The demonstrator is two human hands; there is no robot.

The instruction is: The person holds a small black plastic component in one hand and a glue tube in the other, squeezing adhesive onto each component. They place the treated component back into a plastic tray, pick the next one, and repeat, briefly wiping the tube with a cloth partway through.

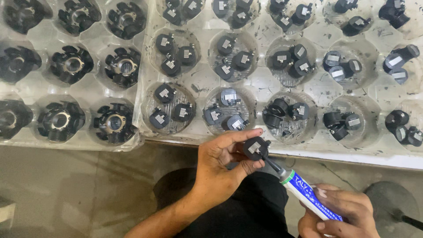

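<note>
Right hand (339,213): cut off by the lower edge, covering the rear of the blue-and-white tube (308,194). Clear trays (200,83): top rows cropped at the upper edge. Small black part (255,147): underside hidden by left hand (218,163) fingers.

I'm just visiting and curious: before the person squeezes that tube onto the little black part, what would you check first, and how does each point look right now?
1. Left hand grips the small black part firmly: ok, held between thumb and fingers.
2. Right hand holds the white and blue tube: ok.
3. The tube's dark nozzle meets the part: ok, its tip is at the part's underside.
4. Part's light square patch faces up, clear of the nozzle: ok.
5. Anything has come out of the nozzle: cannot tell.
6. Clear tray of matching parts lies just beyond the hands: ok.
</note>
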